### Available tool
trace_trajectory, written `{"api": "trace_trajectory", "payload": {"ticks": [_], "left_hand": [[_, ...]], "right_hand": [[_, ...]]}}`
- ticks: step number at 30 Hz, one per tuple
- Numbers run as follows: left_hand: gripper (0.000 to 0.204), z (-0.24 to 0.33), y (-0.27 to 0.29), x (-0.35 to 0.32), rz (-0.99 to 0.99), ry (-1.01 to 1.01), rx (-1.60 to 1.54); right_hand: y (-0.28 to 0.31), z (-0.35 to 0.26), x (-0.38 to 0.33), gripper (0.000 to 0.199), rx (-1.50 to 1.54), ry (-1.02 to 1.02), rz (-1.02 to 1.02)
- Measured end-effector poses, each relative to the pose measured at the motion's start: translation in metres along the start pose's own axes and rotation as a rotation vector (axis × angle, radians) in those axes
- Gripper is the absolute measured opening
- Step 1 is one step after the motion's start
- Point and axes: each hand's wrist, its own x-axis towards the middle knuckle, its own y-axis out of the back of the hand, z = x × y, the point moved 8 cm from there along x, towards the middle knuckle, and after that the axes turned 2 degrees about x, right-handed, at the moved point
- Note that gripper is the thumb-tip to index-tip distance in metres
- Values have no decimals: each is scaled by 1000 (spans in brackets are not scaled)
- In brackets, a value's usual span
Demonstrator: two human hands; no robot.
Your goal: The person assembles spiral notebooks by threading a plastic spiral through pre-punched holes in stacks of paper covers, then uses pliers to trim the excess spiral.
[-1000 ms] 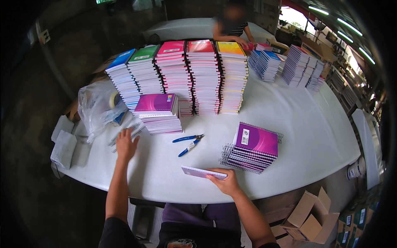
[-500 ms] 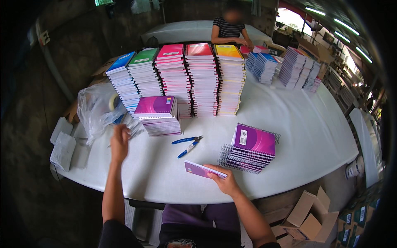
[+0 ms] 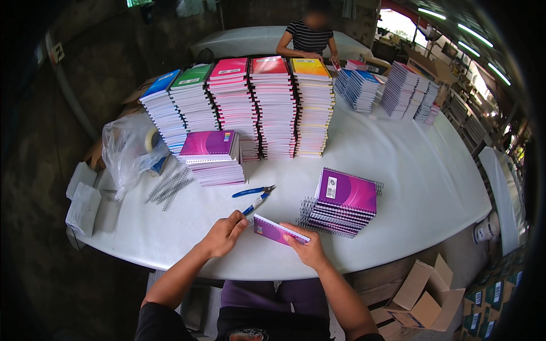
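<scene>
My right hand (image 3: 304, 250) grips a small purple notebook (image 3: 276, 232), tilted, with its left edge toward my other hand. My left hand (image 3: 226, 234) is closed in a pinch beside that edge. A wire coil (image 3: 250, 221) shows a little at its fingertips; the rest is hidden by the hand. Loose wire coils (image 3: 169, 184) lie in a heap at the left. Blue-handled cutting pliers (image 3: 250, 192) rest just beyond my hands. To the right stands a stack of purple notebooks (image 3: 347, 196) with coils sticking out. Uncoiled purple notebooks (image 3: 211, 162) are piled at the middle left.
Tall stacks of blue, green, pink, red and yellow notebooks (image 3: 272, 108) line the far side. A plastic bag (image 3: 122, 150) with a tape roll (image 3: 151, 139) lies left. Across the white table (image 3: 398, 227), a person (image 3: 310, 40) works near more stacks. An open carton (image 3: 426, 298) sits at lower right.
My left hand has moved from the coil heap rightward and nearer, up to the notebook's edge. My right hand stays with the notebook. The person across has shifted their arms.
</scene>
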Motion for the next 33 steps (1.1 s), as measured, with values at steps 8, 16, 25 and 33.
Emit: {"api": "trace_trajectory", "payload": {"ticks": [8,16,25,33], "left_hand": [[48,0,1,8,-57,98,-211],[49,-11,-12,12,-410,466,-512],[27,8,11,28,-391,142,-385],[23,61,26,10,-197,-317,167]], "right_hand": [[-2,1,-1,29,56,-42,-21],[-1,-4,-2,28,-9,50,-43],[-5,-7,-2,28,-80,117,-87],[-7,-9,-2,30,-38,44,-68]]}}
